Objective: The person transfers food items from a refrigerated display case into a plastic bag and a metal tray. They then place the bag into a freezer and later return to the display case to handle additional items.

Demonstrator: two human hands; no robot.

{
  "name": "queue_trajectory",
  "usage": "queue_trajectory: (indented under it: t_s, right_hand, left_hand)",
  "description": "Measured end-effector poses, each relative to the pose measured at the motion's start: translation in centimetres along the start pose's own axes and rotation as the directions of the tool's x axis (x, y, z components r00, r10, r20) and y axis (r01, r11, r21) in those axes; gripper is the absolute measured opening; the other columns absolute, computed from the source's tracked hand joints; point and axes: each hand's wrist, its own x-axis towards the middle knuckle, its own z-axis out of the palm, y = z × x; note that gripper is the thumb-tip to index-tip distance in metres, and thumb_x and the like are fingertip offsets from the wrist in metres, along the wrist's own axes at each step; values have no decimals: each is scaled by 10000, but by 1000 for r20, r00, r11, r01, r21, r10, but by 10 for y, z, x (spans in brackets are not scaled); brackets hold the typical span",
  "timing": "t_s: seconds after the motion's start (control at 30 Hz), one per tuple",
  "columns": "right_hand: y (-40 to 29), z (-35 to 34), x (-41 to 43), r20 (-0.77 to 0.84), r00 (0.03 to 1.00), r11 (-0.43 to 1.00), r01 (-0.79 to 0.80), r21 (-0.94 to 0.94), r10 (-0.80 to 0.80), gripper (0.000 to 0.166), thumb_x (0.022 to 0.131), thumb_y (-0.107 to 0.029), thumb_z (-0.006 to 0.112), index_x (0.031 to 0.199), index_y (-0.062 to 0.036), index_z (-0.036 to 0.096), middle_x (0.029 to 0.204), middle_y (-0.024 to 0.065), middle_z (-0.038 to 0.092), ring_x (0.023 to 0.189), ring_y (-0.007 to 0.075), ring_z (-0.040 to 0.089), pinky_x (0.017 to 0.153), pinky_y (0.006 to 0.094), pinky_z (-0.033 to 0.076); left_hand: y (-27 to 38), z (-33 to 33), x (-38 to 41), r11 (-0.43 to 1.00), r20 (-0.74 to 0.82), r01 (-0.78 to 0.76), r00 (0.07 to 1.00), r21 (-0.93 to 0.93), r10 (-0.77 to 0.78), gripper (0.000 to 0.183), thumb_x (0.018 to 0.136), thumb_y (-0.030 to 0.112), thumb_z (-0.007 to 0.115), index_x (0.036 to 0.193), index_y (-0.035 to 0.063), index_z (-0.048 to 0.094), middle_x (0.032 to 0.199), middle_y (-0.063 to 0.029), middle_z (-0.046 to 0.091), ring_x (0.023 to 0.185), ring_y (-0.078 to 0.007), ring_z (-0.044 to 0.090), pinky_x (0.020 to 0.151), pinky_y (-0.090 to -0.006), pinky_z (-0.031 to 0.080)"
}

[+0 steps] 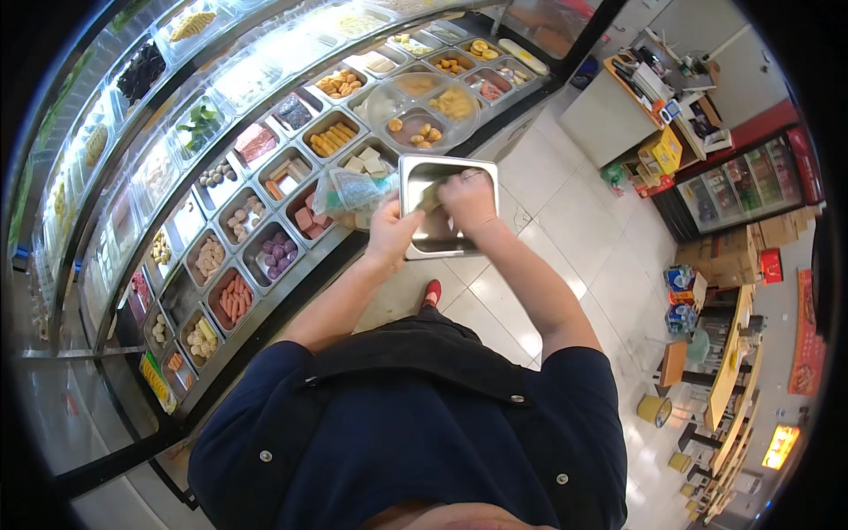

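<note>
A rectangular stainless-steel food pan point(488, 173) is tilted in front of my body, over the edge of the food display. My left hand point(392, 232) grips its left rim, thumb on the inside. Inside the pan is my right hand point(469, 199), fingers curled on a blurred greenish thing point(432, 197); whether it is a cloth or food, I cannot tell. A clear plastic bag point(348, 192) with printing lies just beyond my left hand, over the nearby pans. Part of the pan's inside is hidden by my right hand.
Steel pans hold purple balls point(278, 255), small sausages point(236, 299), pink blocks point(308, 218) and tofu-like cubes point(366, 162). A round clear lid point(404, 109) covers several pans. Behind are glass-fronted shelves; a counter point(599, 126), drinks fridge point(742, 182) and cardboard boxes point(719, 255) stand right.
</note>
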Motion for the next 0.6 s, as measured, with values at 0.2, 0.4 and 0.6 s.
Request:
queue_trajectory:
  t_s: [0.2, 0.4, 0.6]
  right_hand:
    - [-20, -47, -42, 502, 782, 845, -507, 169, 369, 181, 692, -233, 573, 785, -89, 632, 789, 133, 622, 754, 291, 618, 644, 407, 484]
    - [-55, -28, -83, 346, 823, -32, -372, 928, 450, 287, 877, -211, 501, 1103, -38, 543, 936, 67, 590, 851, 165, 564, 775, 317, 466]
    - [39, -66, -201, 563, 683, -539, -285, 792, 466, 261, 860, -212, 530, 1033, -23, 577, 898, 34, 595, 882, 140, 547, 788, 266, 435]
  left_hand:
    - [3, 23, -34, 753, 115, -469, 873, 462, 473, 84, 679, 53, 633, 620, 13, 590, 1220, -187, 442, 1102, -271, 463, 881, -348, 389]
    - [10, 52, -53, 687, 291, -599, 801, 412, 523, 180, 727, 125, 702, 655, -7, 604, 1251, -172, 439, 1084, -240, 475, 886, -327, 381]
    - [-10, 82, -46, 822, 62, -451, 886, 348, 460, 158, 762, 170, 685, 707, 23, 663, 1175, -152, 496, 1098, -220, 455, 880, -311, 381]
